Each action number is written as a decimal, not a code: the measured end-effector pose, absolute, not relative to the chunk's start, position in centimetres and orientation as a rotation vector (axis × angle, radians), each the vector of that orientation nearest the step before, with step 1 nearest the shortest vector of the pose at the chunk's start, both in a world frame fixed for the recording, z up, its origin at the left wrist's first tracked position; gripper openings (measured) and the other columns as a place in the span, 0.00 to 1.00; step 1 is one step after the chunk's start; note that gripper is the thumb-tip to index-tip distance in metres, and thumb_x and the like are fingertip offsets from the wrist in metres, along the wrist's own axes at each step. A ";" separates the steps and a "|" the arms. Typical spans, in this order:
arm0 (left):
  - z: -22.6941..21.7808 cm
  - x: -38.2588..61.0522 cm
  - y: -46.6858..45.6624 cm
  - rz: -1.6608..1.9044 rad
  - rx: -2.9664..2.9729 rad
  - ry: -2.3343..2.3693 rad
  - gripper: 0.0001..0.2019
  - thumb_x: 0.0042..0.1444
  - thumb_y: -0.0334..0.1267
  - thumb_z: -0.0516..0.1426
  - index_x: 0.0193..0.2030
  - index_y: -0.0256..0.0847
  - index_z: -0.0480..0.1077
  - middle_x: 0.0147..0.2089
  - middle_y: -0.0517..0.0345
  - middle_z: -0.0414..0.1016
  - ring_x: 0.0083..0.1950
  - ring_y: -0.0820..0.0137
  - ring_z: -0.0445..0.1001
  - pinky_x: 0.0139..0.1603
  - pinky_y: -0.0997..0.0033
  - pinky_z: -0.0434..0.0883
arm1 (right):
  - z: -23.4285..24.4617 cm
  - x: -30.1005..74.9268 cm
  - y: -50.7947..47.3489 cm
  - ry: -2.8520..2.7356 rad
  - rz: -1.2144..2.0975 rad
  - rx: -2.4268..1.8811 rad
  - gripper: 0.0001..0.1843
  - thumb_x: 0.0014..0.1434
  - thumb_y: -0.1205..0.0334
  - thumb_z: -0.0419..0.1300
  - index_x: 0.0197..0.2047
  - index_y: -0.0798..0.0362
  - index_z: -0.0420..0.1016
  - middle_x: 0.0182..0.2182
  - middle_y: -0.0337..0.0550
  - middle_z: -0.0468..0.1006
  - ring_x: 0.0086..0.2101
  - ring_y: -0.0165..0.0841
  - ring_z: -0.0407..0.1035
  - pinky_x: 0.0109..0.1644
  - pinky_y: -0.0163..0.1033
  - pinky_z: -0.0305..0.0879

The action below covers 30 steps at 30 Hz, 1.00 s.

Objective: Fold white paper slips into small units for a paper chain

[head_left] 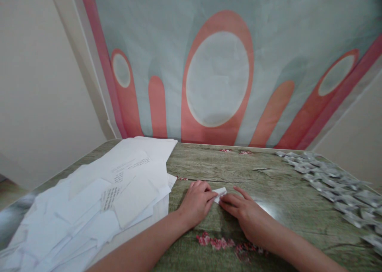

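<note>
My left hand (197,201) and my right hand (242,209) meet at the middle of the table (280,192), both pressed onto a small folded white paper (220,192). The left hand's fingers curl over the paper's left end, pinching it. The right hand's fingers lie on its right end, with the index finger stretched along the table above. Most of the paper is hidden under the fingers.
A loose heap of white paper sheets (98,200), some with printed text, covers the table's left side. Several small folded paper pieces (334,180) lie in rows along the right edge. A red and grey patterned cloth (217,73) hangs behind the table.
</note>
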<state>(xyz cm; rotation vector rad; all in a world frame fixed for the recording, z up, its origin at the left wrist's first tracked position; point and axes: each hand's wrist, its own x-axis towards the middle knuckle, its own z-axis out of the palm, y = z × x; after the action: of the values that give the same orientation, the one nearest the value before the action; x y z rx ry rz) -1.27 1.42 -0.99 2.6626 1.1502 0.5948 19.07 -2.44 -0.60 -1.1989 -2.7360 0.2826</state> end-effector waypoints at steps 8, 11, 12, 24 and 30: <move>-1.1 -1.3 1.5 0.590 2.680 1.129 0.08 0.60 0.35 0.54 0.43 0.47 0.73 0.39 0.57 0.66 0.43 0.66 0.62 0.43 0.66 0.60 | -0.5 18.9 -2.7 -2.740 0.214 -1.222 0.32 0.47 0.72 0.52 0.58 0.54 0.64 0.52 0.49 0.69 0.52 0.38 0.61 0.64 0.53 0.36; -1.1 -1.4 1.7 0.563 2.711 1.116 0.09 0.61 0.35 0.53 0.44 0.47 0.73 0.39 0.56 0.66 0.43 0.66 0.62 0.43 0.66 0.60 | -0.5 18.9 -2.7 -2.743 0.191 -1.216 0.32 0.47 0.73 0.52 0.58 0.55 0.65 0.52 0.50 0.69 0.52 0.39 0.62 0.64 0.53 0.38; -1.0 -1.4 1.7 0.547 2.727 1.110 0.09 0.61 0.35 0.53 0.44 0.47 0.73 0.39 0.56 0.66 0.43 0.65 0.62 0.43 0.65 0.60 | -0.4 18.8 -2.7 -2.744 0.187 -1.216 0.32 0.47 0.73 0.52 0.58 0.55 0.65 0.52 0.50 0.69 0.52 0.39 0.62 0.64 0.53 0.38; 0.7 -1.1 0.3 0.368 2.953 1.091 0.10 0.61 0.38 0.51 0.47 0.43 0.69 0.40 0.54 0.66 0.45 0.63 0.62 0.45 0.62 0.61 | -0.9 18.3 -2.9 -2.565 0.103 -1.187 0.21 0.55 0.74 0.50 0.50 0.50 0.72 0.42 0.44 0.77 0.45 0.34 0.67 0.62 0.49 0.46; 0.4 -0.7 0.0 0.347 2.998 1.138 0.09 0.61 0.38 0.52 0.45 0.39 0.68 0.40 0.53 0.66 0.45 0.62 0.62 0.44 0.61 0.62 | -1.7 18.1 -2.6 -2.365 0.010 -1.290 0.27 0.50 0.82 0.44 0.51 0.60 0.67 0.40 0.51 0.75 0.43 0.37 0.65 0.48 0.42 0.62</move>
<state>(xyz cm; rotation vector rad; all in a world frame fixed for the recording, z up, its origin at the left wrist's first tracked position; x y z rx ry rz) -0.70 -0.01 0.40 2.9979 1.1380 0.3472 18.12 -2.63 -1.67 -1.2896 -2.3649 0.0100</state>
